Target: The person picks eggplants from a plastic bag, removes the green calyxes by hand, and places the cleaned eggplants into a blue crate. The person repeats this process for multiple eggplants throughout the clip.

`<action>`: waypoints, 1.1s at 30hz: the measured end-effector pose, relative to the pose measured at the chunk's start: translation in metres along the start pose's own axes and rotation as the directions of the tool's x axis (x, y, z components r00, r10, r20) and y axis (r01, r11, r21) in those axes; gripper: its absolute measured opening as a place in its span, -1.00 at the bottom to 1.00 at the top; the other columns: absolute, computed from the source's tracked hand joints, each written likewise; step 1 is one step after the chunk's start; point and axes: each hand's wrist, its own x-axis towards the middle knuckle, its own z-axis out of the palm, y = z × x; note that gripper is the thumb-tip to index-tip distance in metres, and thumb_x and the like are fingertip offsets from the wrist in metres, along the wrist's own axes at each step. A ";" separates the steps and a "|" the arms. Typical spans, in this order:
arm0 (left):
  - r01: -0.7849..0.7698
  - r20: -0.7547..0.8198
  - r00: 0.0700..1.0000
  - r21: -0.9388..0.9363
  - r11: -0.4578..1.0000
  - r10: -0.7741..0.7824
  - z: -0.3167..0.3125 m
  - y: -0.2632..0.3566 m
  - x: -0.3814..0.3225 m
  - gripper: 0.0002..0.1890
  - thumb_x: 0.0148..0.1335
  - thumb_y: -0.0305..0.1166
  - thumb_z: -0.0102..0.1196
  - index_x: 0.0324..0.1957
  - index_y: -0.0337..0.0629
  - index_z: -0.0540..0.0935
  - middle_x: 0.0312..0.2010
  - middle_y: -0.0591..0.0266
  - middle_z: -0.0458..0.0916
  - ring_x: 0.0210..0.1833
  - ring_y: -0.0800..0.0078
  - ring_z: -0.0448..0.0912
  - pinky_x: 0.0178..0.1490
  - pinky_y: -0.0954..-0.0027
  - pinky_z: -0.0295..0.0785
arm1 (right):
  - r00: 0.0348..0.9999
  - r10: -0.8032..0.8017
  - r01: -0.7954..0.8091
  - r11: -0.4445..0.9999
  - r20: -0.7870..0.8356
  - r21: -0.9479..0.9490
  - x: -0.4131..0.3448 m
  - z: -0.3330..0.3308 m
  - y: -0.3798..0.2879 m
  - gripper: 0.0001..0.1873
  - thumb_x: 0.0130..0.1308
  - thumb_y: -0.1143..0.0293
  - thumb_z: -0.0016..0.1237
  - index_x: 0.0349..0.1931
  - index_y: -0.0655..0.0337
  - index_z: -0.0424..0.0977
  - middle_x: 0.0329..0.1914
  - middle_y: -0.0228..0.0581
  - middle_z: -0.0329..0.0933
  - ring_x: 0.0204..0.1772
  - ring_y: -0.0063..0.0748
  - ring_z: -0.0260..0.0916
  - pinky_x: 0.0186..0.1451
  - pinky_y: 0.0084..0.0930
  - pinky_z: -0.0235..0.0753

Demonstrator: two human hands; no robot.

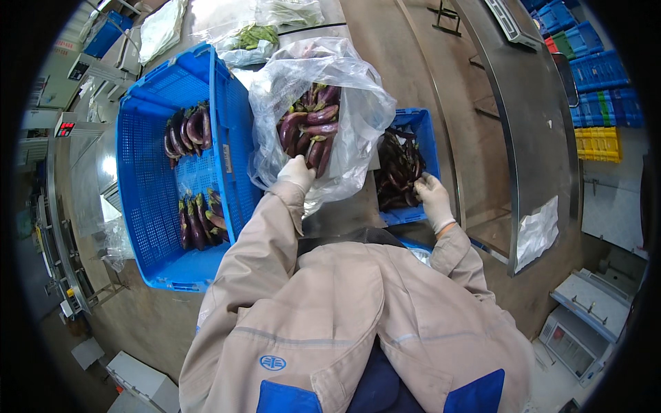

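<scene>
My left hand [298, 174], in a white glove, touches the lower end of the purple eggplants [316, 124] inside a large clear plastic bag [356, 149]; whether it grips one I cannot tell. My right hand [433, 199], also gloved, is at the right rim of a smaller blue crate [407, 216] full of darker eggplants [397, 170]; its fingers are bent, and whether they hold anything is unclear. Left of the bag a large blue perforated crate [170, 271] lies with its open side towards me, with one group of eggplants [188, 129] at its far end and another [199, 222] nearer.
Beyond the bag, green vegetables [253, 37] in plastic lie on the steel table [222, 13]. A scale display [66, 128] stands at the left. On the right runs a long metal counter [537, 134], with stacked blue and yellow crates [598, 144] behind it.
</scene>
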 end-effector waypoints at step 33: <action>-0.376 -0.365 0.925 -0.847 0.375 0.103 -0.077 0.015 0.003 -0.64 0.41 -0.47 0.28 0.20 -0.31 0.60 0.01 0.18 0.75 0.00 0.44 0.68 0.07 0.35 0.59 | 0.979 -0.045 0.015 0.988 0.200 0.151 -0.029 0.033 -0.067 -0.50 0.50 0.51 0.06 0.38 0.50 0.36 0.24 -0.09 0.57 0.21 -0.41 0.56 0.34 -0.50 0.53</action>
